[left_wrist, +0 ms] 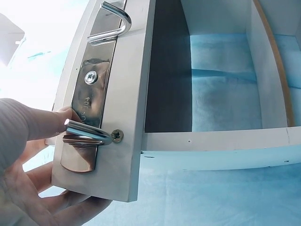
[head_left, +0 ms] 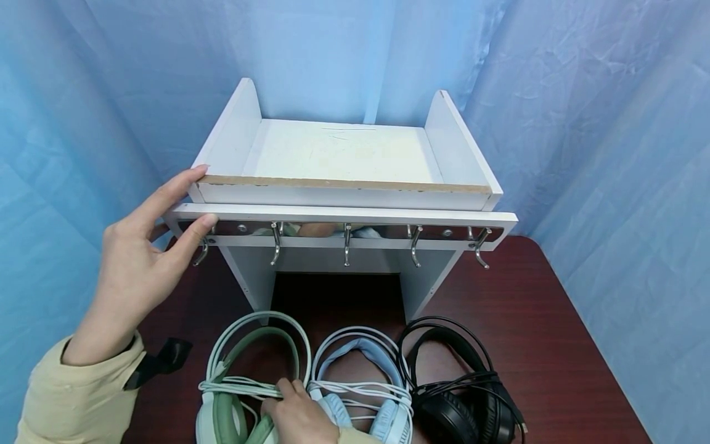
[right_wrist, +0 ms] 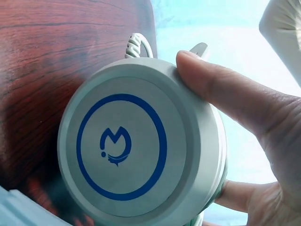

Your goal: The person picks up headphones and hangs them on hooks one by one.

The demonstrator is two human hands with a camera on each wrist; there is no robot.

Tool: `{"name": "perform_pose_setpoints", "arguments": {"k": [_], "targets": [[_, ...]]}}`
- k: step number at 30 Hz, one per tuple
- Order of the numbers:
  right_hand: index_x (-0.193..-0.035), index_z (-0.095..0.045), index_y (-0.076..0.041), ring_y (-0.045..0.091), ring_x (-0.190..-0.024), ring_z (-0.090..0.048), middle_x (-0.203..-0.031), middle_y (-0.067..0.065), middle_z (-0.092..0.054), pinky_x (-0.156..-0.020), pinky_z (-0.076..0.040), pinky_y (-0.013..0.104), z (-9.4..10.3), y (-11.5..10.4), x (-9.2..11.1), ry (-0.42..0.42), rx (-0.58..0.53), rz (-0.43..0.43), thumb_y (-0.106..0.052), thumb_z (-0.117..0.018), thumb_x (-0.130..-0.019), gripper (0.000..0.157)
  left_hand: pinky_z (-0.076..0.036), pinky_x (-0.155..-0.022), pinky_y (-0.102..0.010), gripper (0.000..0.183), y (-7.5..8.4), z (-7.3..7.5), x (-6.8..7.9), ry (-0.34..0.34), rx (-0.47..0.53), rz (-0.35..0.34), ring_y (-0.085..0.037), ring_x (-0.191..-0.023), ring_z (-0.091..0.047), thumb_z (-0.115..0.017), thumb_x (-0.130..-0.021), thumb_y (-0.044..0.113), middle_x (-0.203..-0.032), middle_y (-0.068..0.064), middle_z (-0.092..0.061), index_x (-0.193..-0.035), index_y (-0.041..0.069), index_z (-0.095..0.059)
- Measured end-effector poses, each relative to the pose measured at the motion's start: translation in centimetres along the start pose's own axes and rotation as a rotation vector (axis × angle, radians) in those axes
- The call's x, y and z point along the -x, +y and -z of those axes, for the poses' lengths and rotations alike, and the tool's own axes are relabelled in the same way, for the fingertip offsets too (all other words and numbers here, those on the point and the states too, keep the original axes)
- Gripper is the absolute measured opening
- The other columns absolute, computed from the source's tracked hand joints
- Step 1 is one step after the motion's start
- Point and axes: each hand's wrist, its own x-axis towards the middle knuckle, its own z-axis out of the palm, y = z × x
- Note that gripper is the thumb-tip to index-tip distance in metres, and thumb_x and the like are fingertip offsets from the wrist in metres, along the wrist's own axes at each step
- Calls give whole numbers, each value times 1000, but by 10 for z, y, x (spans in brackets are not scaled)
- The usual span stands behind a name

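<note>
My left hand grips the left end of a white shelf with a row of metal hooks. In the left wrist view its thumb lies on the metal strip, beside the end hook, and the other fingers reach behind the board. My right hand holds the right ear cup of the green and white headphones, whose cable is bundled across the headband. In the right wrist view the thumb presses the rim of the round cup, marked with a blue ring; part of the fingers is hidden.
Blue and white headphones lie just right of my right hand, with black headphones beyond them. The shelf stands on a dark red table. Blue cloth hangs behind and at both sides.
</note>
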Motion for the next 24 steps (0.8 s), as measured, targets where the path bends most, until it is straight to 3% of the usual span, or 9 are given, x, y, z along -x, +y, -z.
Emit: {"name": "perform_pose_setpoints", "arguments": {"k": [2,6,12,16,22,24], "targets": [[-94,-65,-27,9,-87,-43,-100,-4,-49,-56,-38,14,-1,0,2,33,40,20,-24,-68,-77,18,-33,-73,-1,53,0,0,0,-1,0,6,19,-97,-46,-68,-85,15,-132,-7,-55,-131,34,-52],[-93,-64,-27,10,-89,-41,-100,-3,-47,-52,-37,13,-3,0,4,99,97,56,-24,-65,-78,15,-34,-75,0,52,0,1,0,-7,-3,16,6,-105,-53,-67,-85,16,-132,-5,-55,-131,35,-52],[-92,-64,-27,11,-93,-42,-107,-2,-49,-49,-36,14,-4,-1,7,126,111,38,-25,-61,-82,11,-33,-74,-1,52,0,1,0,-8,0,18,15,-101,-48,-67,-85,16,-133,-6,-55,-131,35,-52],[-95,-65,-26,13,-97,-43,-115,1,-50,-49,-36,15,-4,-1,8,108,94,24,-26,-59,-84,12,-34,-74,0,52,1,0,0,-17,-1,25,-5,-106,-56,-67,-85,17,-133,-6,-54,-131,36,-51],[-95,-64,-24,14,-103,-43,-114,0,-49,-50,-39,16,-3,1,10,125,111,63,-26,-61,-82,13,-34,-76,0,52,0,0,0,-13,6,25,8,-104,-52,-67,-85,17,-132,-6,-56,-131,35,-52],[-96,-63,-24,14,-105,-42,-115,0,-48,-50,-39,16,-1,1,10,122,93,70,-27,-61,-83,14,-34,-76,0,51,0,0,0,-10,8,25,5,-106,-53,-67,-85,17,-132,-6,-55,-131,35,-52]]}}
